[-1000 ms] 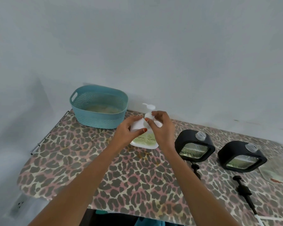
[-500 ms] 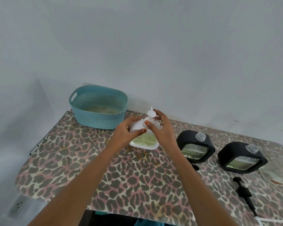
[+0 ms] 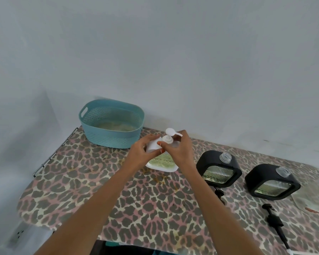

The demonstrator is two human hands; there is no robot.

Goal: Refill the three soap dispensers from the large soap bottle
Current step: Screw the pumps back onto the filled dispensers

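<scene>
A white soap dispenser (image 3: pixel 163 161) with greenish soap inside stands at the middle of the leopard-print board. My left hand (image 3: pixel 143 152) grips its white shoulder. My right hand (image 3: pixel 180 150) holds the collar of its white pump (image 3: pixel 169 136), whose nozzle points right. Two black dispensers (image 3: pixel 218 169) (image 3: pixel 272 182) stand to the right with bare, open clear necks. One black pump (image 3: pixel 273 220) lies loose on the board near the front right; another black pump (image 3: pixel 219 195) lies partly behind my right forearm.
A teal perforated basket (image 3: pixel 111 124) stands at the back left against the wall. A clear plastic pouch (image 3: pixel 313 197) lies at the far right edge. The board (image 3: pixel 81 183) ends in a rounded left edge with a wire rail.
The white pump head has turned: its nozzle pointed left, then toward me, and now points right. Both hands stayed on the white dispenser.
</scene>
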